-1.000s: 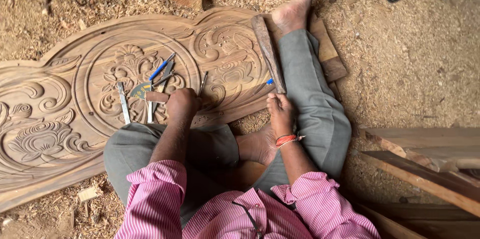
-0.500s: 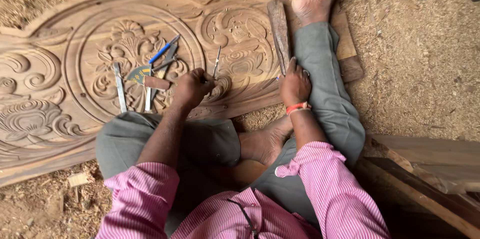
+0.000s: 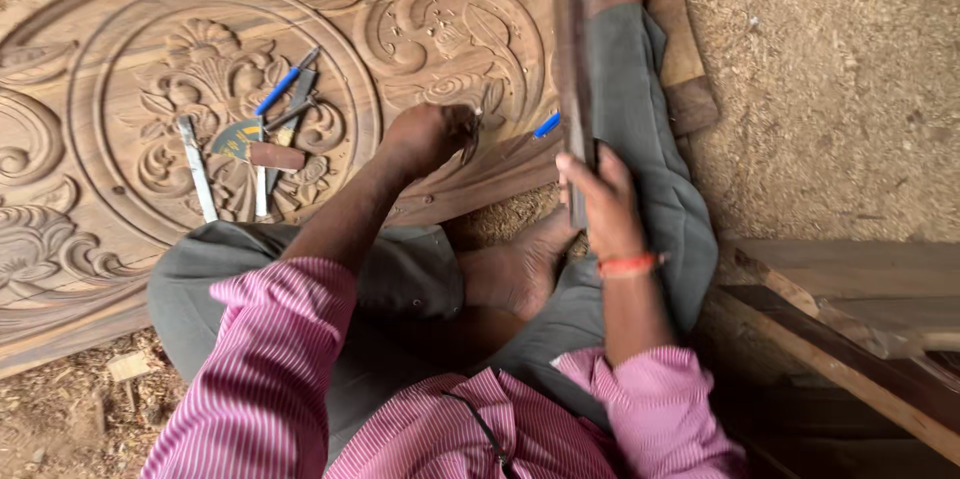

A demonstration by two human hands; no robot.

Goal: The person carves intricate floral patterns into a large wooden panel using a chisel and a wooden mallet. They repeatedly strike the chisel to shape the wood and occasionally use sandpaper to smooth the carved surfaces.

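On the carved wooden panel my left hand has its grip closed around a small chisel, tip on the carving. My right hand clamps a flat wooden mallet just beside it. Spare tools lie near the round flower carving.

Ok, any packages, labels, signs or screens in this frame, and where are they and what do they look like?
No packages, signs or screens in view.
Possible label: a yellow patch on the dark fan-shaped tool lying on the carved wooden panel, left of the left hand; too small to tell for certain.
Right hand holds a plain wooden stick, unmarked.
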